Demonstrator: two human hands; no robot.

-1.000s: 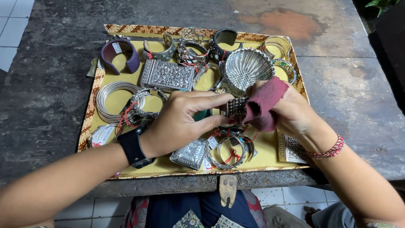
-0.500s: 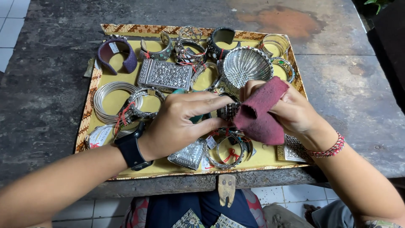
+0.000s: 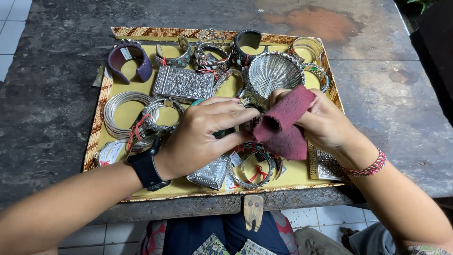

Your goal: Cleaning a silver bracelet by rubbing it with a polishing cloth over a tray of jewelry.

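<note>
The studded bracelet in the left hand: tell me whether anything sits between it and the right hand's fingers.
Yes. The dark red cloth lies between them: the right hand presses it over the studded bracelet, which the left hand pinches from the other side. The cloth hides most of the bracelet, so bare finger contact cannot be seen.

A tray (image 3: 101,120) lies on the table (image 3: 387,104) in the middle of the frame, its near edge along the table's lower edge. Along the tray's upper edge sit a wide cuff (image 3: 130,60) at upper left, a shell-shaped dish (image 3: 275,72) right of centre and bangles (image 3: 307,48) at upper right; below the cuff lie a flat rectangular box (image 3: 185,83) and, further left, a stack of thin bangles (image 3: 123,112). The left hand (image 3: 203,134) and the right hand (image 3: 325,123) meet over the tray's centre with a cloth (image 3: 281,123) between them, just below the dish, while a small pouch (image 3: 211,173) and a tagged bangle (image 3: 255,171) lie under them near the lower edge.
</note>
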